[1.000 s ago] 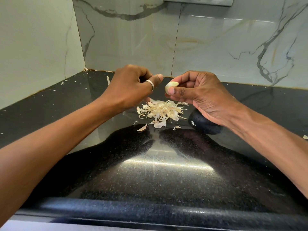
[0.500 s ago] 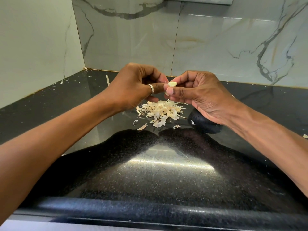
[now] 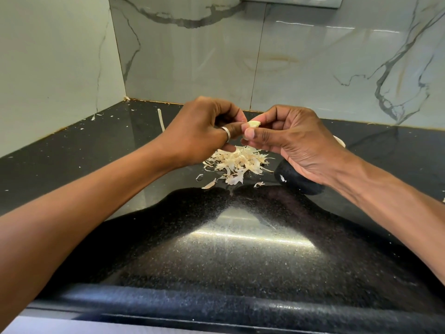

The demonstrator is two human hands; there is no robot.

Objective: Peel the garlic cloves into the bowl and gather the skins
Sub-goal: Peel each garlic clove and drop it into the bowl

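Head view: the garlic clove (image 3: pixel 254 123) is held in the air between both hands, above the black countertop (image 3: pixel 240 251) and just above and behind the pile of skins (image 3: pixel 237 165). Right hand (image 3: pixel 296 141) grasps the clove: thumb below, forefinger over the top, with only the pale upper face of the clove exposed between them. Left hand (image 3: pixel 202 131), wearing a ring (image 3: pixel 226 131), has its fingers curled, and its thumb and forefinger tips pinch the left end of the clove. Loose skin flakes lie just in front of the pile. A black rounded object (image 3: pixel 297 183) sits on the countertop to the right of the pile, partly hidden under the right wrist; whether it is the bowl cannot be told
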